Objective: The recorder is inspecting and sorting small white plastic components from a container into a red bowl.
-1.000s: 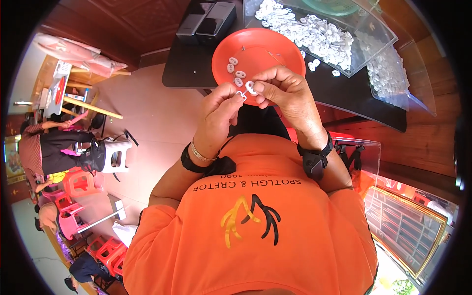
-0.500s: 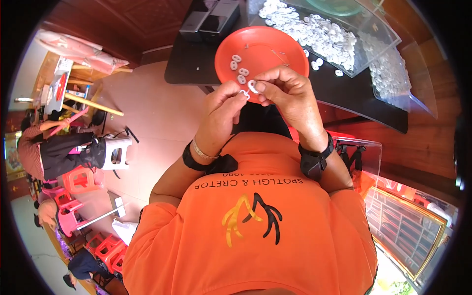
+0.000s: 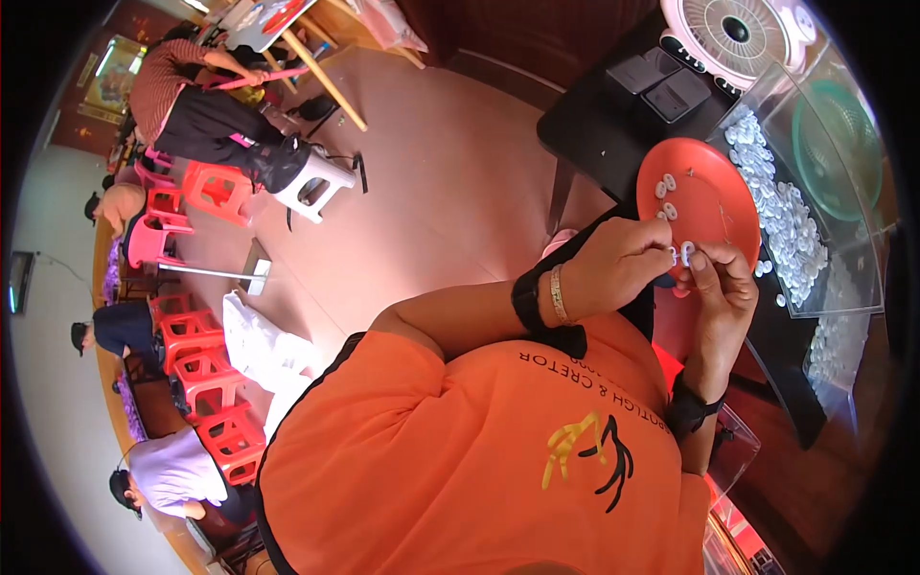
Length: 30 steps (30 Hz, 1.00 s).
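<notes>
My left hand (image 3: 623, 261) is closed in a pinch on a small white hook-like piece (image 3: 674, 256), mostly covered by the fingers. Thumb and fingers of my right hand (image 3: 725, 297) grip a white oval ring (image 3: 687, 253), close beside that piece; whether the two are joined I cannot tell. Both hands are held over the near edge of a round red plate (image 3: 714, 177). On the plate lie several white two-holed oval pieces (image 3: 669, 211) and a few thin wire-like bits.
A clear bin holds a heap of white oval pieces (image 3: 781, 206) and a green basket (image 3: 836, 149). Dark boxes (image 3: 676, 96) and a pink fan (image 3: 736, 31) stand on the black table (image 3: 585, 120). People sit among red stools (image 3: 206, 379) at left.
My view has swung left, so the plate and my hands now appear farther right. The fan and more seated people have come into view. Both hands keep their pinch on the white pieces.
</notes>
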Motion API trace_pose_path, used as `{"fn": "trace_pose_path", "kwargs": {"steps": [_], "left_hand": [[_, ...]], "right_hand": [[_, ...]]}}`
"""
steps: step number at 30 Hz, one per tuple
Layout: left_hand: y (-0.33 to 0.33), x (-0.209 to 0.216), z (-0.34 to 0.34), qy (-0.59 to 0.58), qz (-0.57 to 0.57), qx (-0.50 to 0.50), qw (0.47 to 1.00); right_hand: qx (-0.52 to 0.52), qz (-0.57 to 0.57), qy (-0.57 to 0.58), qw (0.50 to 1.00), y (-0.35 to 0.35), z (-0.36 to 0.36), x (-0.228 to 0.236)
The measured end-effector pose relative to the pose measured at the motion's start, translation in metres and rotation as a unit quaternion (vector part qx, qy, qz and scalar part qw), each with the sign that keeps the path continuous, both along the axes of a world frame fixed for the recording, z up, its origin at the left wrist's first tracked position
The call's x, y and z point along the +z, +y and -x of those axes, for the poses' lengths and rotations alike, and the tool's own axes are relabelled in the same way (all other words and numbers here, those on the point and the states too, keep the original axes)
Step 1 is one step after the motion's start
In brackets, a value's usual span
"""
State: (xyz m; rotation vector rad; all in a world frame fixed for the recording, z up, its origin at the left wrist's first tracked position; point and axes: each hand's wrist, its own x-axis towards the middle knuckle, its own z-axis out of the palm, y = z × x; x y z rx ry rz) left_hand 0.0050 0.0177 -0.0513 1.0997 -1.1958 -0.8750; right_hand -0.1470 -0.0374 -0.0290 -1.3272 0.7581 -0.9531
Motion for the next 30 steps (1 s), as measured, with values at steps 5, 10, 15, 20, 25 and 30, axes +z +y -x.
{"fn": "trace_pose_path", "kwargs": {"steps": [5, 10, 15, 20, 25, 30], "left_hand": [[-0.003, -0.006, -0.005, -0.007, -0.008, -0.024, 1.000], [-0.001, -0.002, -0.010, -0.038, -0.030, -0.049, 0.998], [0.000, -0.006, -0.006, -0.013, 0.001, -0.033, 0.999], [0.002, 0.003, -0.006, -0.018, -0.027, -0.038, 0.999], [0.001, 0.000, -0.006, -0.016, -0.018, -0.033, 0.999], [0.000, -0.003, -0.005, -0.010, -0.007, -0.035, 0.999]], "right_hand": [[0.010, 0.014, 0.004, 1.000, 0.001, -0.004, -0.002], [0.015, 0.026, 0.000, 1.000, 0.001, -0.004, -0.005], [0.020, 0.030, 0.006, 0.999, 0.002, -0.004, -0.007], [0.015, 0.021, 0.002, 1.000, 0.001, -0.002, -0.010], [0.032, 0.028, -0.012, 0.999, 0.000, -0.003, -0.013], [0.029, 0.026, -0.001, 0.999, 0.000, -0.002, -0.012]]}}
